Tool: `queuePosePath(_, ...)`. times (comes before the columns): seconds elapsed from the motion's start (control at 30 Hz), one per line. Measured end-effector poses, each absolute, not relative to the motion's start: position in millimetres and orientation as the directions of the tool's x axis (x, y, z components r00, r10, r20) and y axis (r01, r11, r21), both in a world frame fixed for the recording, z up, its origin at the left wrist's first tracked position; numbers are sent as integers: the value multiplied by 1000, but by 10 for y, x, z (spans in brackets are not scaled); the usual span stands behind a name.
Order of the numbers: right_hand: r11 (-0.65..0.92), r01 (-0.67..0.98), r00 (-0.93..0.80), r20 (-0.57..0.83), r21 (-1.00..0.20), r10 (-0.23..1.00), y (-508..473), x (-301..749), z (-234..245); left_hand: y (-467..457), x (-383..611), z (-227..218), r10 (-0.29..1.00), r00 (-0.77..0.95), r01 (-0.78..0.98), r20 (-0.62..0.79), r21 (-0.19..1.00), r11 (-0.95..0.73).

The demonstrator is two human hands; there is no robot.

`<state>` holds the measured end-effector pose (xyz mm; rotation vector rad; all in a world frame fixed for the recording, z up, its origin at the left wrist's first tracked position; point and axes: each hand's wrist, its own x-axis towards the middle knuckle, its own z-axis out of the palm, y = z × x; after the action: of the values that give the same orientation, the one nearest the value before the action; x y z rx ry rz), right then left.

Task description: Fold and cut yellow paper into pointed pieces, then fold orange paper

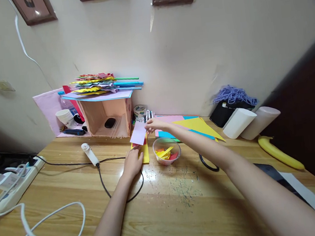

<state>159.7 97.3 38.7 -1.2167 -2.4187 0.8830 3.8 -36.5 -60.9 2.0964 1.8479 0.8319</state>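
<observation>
A small lavender sheet of paper (138,132) is pinched at its right edge by my right hand (153,125), its fingers closed. It hangs over the far end of a yellow paper stack (145,156), where a strip of red paper (142,142) also shows. My left hand (133,161) lies on the left side of that stack, fingers extended and partly hidden, thumb apart. Just right of the stack stands a clear plastic bowl (167,160) with yellow, orange and red paper pieces in it.
Behind my hands is a cardboard box (129,115) topped with folded paper flowers (94,85). Large coloured sheets (203,126) lie at back right, near paper rolls (239,122) and a banana (279,154). A black cable (102,182) loops beside my left arm; a power strip (18,185) sits left.
</observation>
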Motion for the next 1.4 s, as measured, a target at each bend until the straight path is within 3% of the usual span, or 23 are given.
queuePosePath(0.13, 436, 679, -572, -54, -591, 819, 971, 1348, 275, -383, 30, -586, 958, 47, 840, 284, 508, -192)
queuePosePath(0.3, 479, 716, -589, -73, -507, 805, 849, 1733, 526, -452, 74, -488, 944, 14, 846, 330, 499, -187)
queuePosePath(0.4, 522, 704, -662, -177, -481, 729, 642, 2186, 573, -511, 150, -420, 918, 118, 838, 378, 458, -296)
queuePosePath(0.5, 594, 735, -668, -201, -327, 716, 439, 2541, 470, -545, 218, -411, 910, 222, 806, 350, 460, -373)
queuePosePath(0.6, 491, 779, -598, -225, -390, 769, 371, 2657, 403, -535, 229, -452, 921, 237, 783, 311, 500, -370)
queuePosePath(0.7, 455, 750, -570, -121, -480, 813, 471, 2524, 481, -493, 203, -486, 922, 238, 767, 305, 523, -371)
queuePosePath(0.87, 412, 776, -478, -20, -477, 878, 801, 1940, 607, -523, 215, -414, 935, 213, 784, 282, 522, -336)
queuePosePath(0.97, 369, 818, -406, 12, -440, 914, 915, 1603, 545, -727, 172, -319, 968, 96, 832, 234, 514, -207)
queuePosePath(1.03, 338, 850, -357, 30, -404, 934, 904, 1466, 488, -928, 54, -278, 975, -73, 884, 211, 466, -35)
queuePosePath(1.13, 304, 886, -284, 109, -351, 953, 747, 1398, 444, -1217, -242, -273, 850, -458, 881, 261, 258, 396)
queuePosePath(1.2, 302, 895, -248, 197, -327, 948, 571, 1406, 455, -1343, -459, -296, 753, -601, 795, 268, 106, 597)
queuePosePath(1.3, 401, 889, -263, 469, -222, 843, 246, 1410, 559, -1423, -724, -341, 749, -640, 765, 173, 51, 642)
queuePosePath(1.4, 630, 733, -408, 576, -255, 708, -127, 1352, 806, -1468, -906, -385, 743, -654, 754, 140, 55, 654)
